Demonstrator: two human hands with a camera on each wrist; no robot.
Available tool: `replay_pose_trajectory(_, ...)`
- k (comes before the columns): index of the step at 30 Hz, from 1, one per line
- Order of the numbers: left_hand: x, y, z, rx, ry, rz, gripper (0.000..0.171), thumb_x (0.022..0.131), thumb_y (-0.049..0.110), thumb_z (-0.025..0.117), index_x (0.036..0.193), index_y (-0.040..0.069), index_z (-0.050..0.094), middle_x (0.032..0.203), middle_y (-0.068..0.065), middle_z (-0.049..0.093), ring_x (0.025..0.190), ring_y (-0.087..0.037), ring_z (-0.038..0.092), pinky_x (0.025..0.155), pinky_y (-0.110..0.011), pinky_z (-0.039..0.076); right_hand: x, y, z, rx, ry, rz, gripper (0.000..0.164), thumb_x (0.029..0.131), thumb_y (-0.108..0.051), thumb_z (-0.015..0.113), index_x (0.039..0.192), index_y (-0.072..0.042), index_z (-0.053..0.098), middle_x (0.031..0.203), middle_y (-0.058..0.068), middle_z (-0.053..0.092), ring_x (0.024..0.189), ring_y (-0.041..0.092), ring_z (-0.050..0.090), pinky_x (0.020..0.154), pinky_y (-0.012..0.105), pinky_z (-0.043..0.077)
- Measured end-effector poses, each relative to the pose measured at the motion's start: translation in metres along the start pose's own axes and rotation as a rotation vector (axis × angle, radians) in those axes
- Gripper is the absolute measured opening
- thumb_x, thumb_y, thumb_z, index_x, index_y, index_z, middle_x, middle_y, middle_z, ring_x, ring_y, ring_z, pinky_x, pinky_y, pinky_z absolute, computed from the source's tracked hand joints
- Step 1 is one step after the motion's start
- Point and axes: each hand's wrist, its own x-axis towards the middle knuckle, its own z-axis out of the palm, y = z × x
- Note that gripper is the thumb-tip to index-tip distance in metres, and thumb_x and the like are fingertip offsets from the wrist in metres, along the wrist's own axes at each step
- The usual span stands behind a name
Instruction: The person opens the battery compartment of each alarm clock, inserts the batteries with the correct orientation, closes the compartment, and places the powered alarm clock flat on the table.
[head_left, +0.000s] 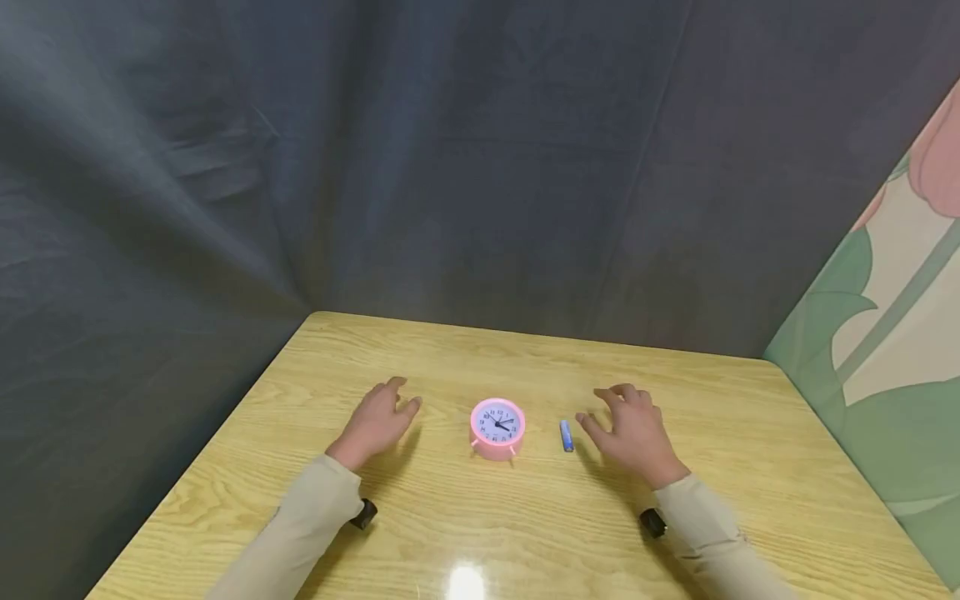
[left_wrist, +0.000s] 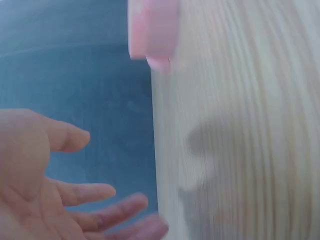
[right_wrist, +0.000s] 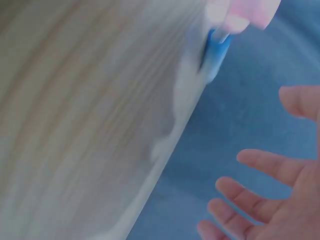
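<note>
A round pink alarm clock [head_left: 497, 428] with a white dial rests face up, tilted, on the wooden table. Right of it lies a small blue battery-like cylinder [head_left: 566, 436]. My left hand [head_left: 377, 423] hovers left of the clock, fingers apart and holding nothing; the left wrist view shows the pink clock side [left_wrist: 155, 30] beyond the spread fingers. To the right of the blue cylinder, my right hand [head_left: 633, 432] is held above the table with loosely bent fingers and nothing in them. The right wrist view has the blue cylinder [right_wrist: 216, 55], blurred, apart from the hand.
The wooden table [head_left: 450, 508] has its far edge against a dark curtain [head_left: 480, 167]. A panel with printed flowers and leaves [head_left: 900, 375] stands along the right side. Both wrists wear black straps or devices below the light sleeves [head_left: 307, 508].
</note>
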Motion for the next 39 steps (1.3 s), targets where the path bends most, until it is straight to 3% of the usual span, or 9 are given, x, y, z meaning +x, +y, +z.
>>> replay_pose_trajectory(4, 0.003, 0.02, 0.011, -0.081, -0.034, 0.02, 0.057, 0.104, 0.035, 0.05, 0.148, 0.001, 0.042, 0.109, -0.013, 0.067, 0.089, -0.024, 0.066, 0.079, -0.043, 0.057, 0.007, -0.022, 0.007, 0.058, 0.056, -0.061, 0.047, 0.091, -0.036, 0.071, 0.118, 0.002, 0.07, 0.11, 0.021, 0.064, 0.098, 0.042, 0.056, 0.076, 0.058, 0.047)
replay_pose_trajectory(7, 0.006, 0.032, 0.019, -0.123, -0.057, 0.048, 0.054, 0.104, 0.031, 0.05, 0.147, -0.001, 0.043, 0.086, -0.009, 0.067, 0.062, -0.016, 0.058, 0.06, -0.033, 0.052, 0.012, -0.037, 0.011, 0.098, 0.059, -0.08, 0.041, 0.09, -0.031, 0.072, 0.113, 0.003, 0.072, 0.104, 0.019, 0.067, 0.093, 0.038, 0.06, 0.075, 0.056, 0.05)
replay_pose_trajectory(9, 0.007, 0.038, 0.025, -0.15, -0.078, 0.066, 0.053, 0.105, 0.029, 0.049, 0.147, -0.003, 0.042, 0.078, -0.01, 0.065, 0.053, -0.015, 0.054, 0.051, -0.03, 0.048, 0.014, -0.045, 0.015, 0.127, 0.047, -0.075, 0.037, 0.09, -0.027, 0.072, 0.11, 0.003, 0.073, 0.099, 0.018, 0.069, 0.088, 0.035, 0.063, 0.073, 0.054, 0.053)
replay_pose_trajectory(18, 0.01, 0.05, 0.053, -0.105, -0.077, 0.06, 0.043, 0.103, 0.022, 0.05, 0.137, -0.005, 0.054, 0.082, -0.005, 0.064, 0.063, -0.014, 0.056, 0.056, -0.029, 0.047, 0.02, -0.07, 0.032, 0.294, -0.062, 0.03, 0.022, 0.089, -0.017, 0.071, 0.098, 0.002, 0.076, 0.087, 0.012, 0.07, 0.067, 0.014, 0.056, 0.061, 0.031, 0.051)
replay_pose_trajectory(25, 0.013, 0.054, 0.065, -0.134, -0.103, 0.097, 0.037, 0.103, 0.015, 0.048, 0.131, -0.007, 0.058, 0.071, -0.002, 0.062, 0.056, -0.012, 0.052, 0.05, -0.024, 0.044, 0.023, -0.078, 0.038, 0.354, -0.104, 0.07, 0.017, 0.088, -0.016, 0.071, 0.093, 0.0, 0.077, 0.081, 0.006, 0.071, 0.067, 0.012, 0.057, 0.06, 0.028, 0.052)
replay_pose_trajectory(31, 0.014, 0.053, 0.068, -0.17, -0.105, 0.093, 0.031, 0.104, 0.015, 0.049, 0.123, -0.005, 0.064, 0.071, -0.001, 0.062, 0.058, -0.013, 0.053, 0.052, -0.025, 0.045, 0.024, -0.081, 0.041, 0.399, -0.169, 0.115, 0.014, 0.088, -0.012, 0.07, 0.092, 0.0, 0.076, 0.075, 0.004, 0.069, 0.058, 0.012, 0.054, 0.051, 0.025, 0.048)
replay_pose_trajectory(39, 0.011, 0.054, 0.068, -0.175, -0.096, 0.083, 0.033, 0.102, 0.016, 0.051, 0.124, -0.006, 0.064, 0.076, -0.001, 0.064, 0.061, -0.012, 0.054, 0.054, -0.025, 0.045, 0.022, -0.084, 0.043, 0.43, -0.193, 0.126, 0.013, 0.089, -0.01, 0.068, 0.09, 0.0, 0.076, 0.068, 0.001, 0.064, 0.053, 0.011, 0.051, 0.046, 0.024, 0.044)
